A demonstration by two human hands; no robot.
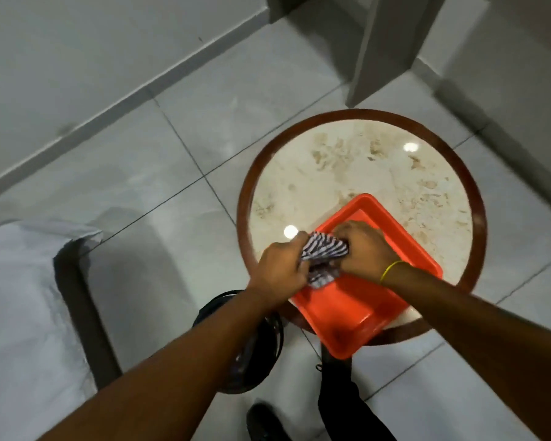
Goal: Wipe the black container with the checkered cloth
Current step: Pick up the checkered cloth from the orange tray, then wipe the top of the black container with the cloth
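Cloth (323, 249): checkered, black-and-white, bunched and hanging in folds over the orange tray (350, 316)
Left hand (279, 272): closing around the cloth's left end
Right hand (363, 246): gripping the other end, fingers curled, yellow band (390, 270) circling the wrist
Container (255, 338): black, round, sitting on the floor beside the round table (363, 173), partly hidden by the left forearm

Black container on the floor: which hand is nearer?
Left. The left hand holds the checkered cloth just above the black container; the right hand grips the cloth farther right, over the orange tray.
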